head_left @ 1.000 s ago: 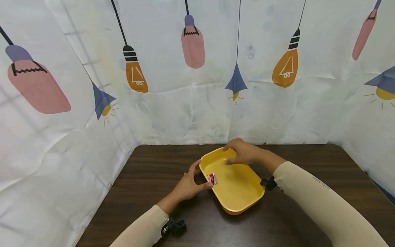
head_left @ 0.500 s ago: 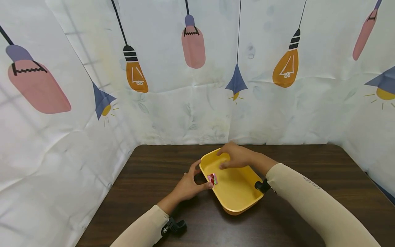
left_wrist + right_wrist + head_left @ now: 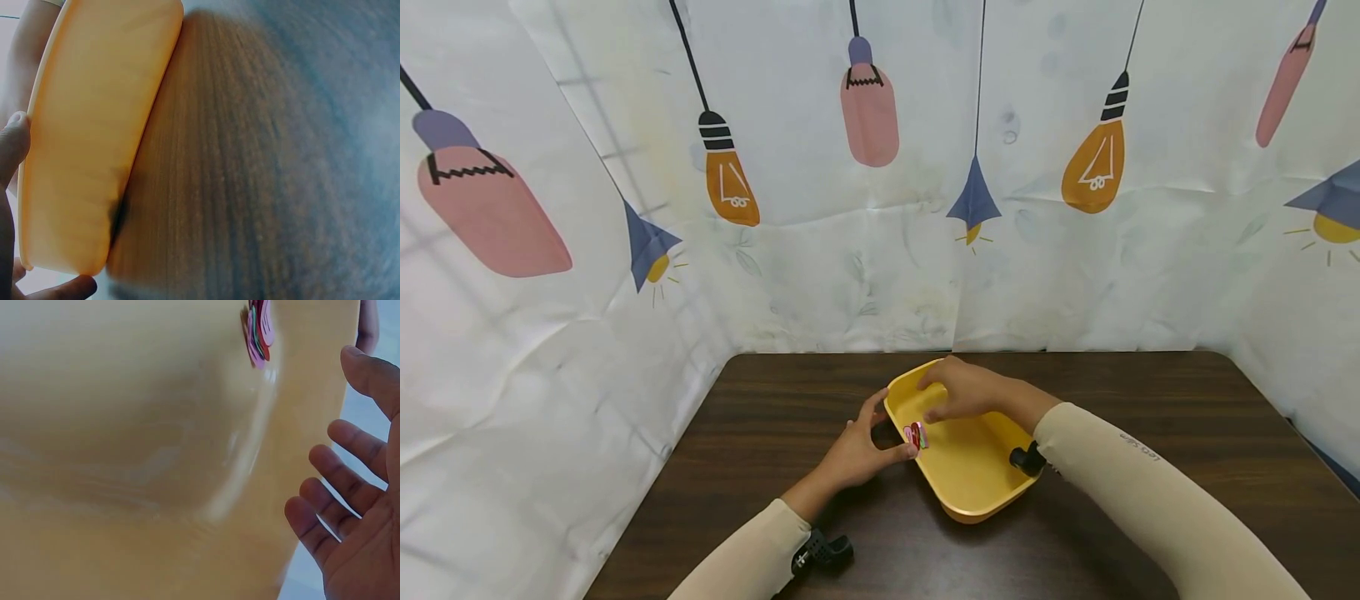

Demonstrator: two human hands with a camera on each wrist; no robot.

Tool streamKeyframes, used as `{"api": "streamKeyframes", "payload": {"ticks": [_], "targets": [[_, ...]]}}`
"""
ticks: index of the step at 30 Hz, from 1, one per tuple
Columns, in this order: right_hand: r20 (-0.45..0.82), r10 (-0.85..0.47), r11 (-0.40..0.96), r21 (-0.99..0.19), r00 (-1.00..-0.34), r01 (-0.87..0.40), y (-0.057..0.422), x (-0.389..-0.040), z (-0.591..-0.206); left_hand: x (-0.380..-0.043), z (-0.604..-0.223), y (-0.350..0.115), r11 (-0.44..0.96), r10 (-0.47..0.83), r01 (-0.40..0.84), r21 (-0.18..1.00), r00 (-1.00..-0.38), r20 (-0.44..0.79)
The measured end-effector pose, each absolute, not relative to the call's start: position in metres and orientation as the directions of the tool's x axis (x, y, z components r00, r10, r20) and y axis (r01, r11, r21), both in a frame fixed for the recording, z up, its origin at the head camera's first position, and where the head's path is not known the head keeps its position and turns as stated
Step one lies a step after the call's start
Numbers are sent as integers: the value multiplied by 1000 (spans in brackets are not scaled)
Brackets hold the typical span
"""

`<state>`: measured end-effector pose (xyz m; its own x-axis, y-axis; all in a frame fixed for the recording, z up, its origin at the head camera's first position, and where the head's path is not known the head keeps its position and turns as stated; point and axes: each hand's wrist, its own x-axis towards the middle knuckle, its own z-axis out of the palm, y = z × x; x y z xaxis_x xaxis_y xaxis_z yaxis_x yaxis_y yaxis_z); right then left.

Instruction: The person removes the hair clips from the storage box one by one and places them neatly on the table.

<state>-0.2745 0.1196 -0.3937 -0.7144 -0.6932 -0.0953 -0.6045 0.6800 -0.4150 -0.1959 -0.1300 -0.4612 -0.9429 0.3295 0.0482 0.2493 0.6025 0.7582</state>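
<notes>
A yellow plastic basin (image 3: 970,467) sits at a slant on the dark table. Inside it, against the left wall, lies a small cluster of pink, red and green hair clips (image 3: 917,434), seen closer as clips (image 3: 259,331) in the right wrist view. My left hand (image 3: 865,448) holds the basin's left side, thumb at the rim beside the clips and fingers at the far left corner; the left wrist view shows the basin's outer wall (image 3: 100,137). My right hand (image 3: 962,392) hovers over the far part of the basin, fingers loosely bent, holding nothing.
The dark wooden table (image 3: 1150,467) reaches back to a white curtain (image 3: 865,267) printed with lamps and bulbs. Black straps with small devices (image 3: 829,550) sit on both wrists, over beige sleeves.
My right hand has moved left and slightly nearer over the basin, from the far rim toward the clips. The left hand, basin and clips stay in place.
</notes>
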Motion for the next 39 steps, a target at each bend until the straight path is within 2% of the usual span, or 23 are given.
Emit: {"api": "streamKeyframes", "payload": {"ticks": [7,14,23,39], "targets": [[-67,-739,637,-397,-671,-661,111,-276,-403,-196,-461,-130,604,329,253,755,-943,53],[-92,-741,637,-409,-665,-653,104,-272,-409,-196,-462,-130,607,328,258,752,-943,58],[-101,-780,611,-335,-618,-717,97,-271,-417,-196,-462,-130,608,328,259,751,-943,60],[-164,-727,678,-331,-667,-657,91,-269,-428,-196,-462,-130,613,324,249,750,-945,49]]}}
